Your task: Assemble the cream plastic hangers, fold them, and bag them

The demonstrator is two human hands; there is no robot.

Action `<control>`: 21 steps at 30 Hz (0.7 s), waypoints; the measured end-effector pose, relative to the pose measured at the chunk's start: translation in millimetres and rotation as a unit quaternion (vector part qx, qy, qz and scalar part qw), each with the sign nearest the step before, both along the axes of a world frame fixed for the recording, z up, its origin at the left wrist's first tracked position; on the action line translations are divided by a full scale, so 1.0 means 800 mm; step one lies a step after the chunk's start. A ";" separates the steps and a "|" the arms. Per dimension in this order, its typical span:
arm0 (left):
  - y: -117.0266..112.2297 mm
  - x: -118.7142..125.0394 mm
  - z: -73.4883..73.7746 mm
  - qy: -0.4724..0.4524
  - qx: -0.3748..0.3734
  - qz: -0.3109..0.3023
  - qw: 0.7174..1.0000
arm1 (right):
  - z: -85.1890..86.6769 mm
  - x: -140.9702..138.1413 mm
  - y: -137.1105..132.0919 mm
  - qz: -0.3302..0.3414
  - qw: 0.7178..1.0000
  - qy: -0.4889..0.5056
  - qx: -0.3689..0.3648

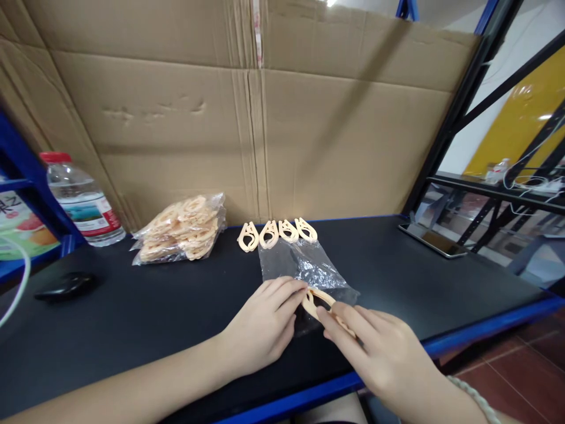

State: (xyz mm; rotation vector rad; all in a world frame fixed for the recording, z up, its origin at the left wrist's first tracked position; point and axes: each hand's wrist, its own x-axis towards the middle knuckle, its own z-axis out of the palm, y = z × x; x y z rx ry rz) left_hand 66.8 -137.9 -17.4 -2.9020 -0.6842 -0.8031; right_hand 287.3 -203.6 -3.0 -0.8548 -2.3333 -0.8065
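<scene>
A peach plastic piece, looking like a folded travel hanger point(311, 304), is held between my hands above the table's front part. My left hand point(269, 321) is closed, its fingertips pinching the far left end. My right hand point(379, 347) grips the near right end between thumb and fingers, covering part of it. Beneath and beyond lies a clear plastic bag point(304, 262), flat on the table and partly hidden by my hands. Several matching folded hangers point(268, 234) stand in a row at the back, some touching the bag's far edge.
A filled clear bag of such hangers point(180, 229) sits back left. Further left are a water bottle point(88, 203) with a red cap and a black mouse point(66, 286). A tablet-like device point(432, 240) lies at the right. Cardboard point(176, 118) walls the black table's point(176, 312) rear.
</scene>
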 end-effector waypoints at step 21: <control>-0.002 0.001 0.003 0.006 -0.043 0.011 0.999 | 0.001 -0.050 0.025 -0.128 0.991 0.000 0.034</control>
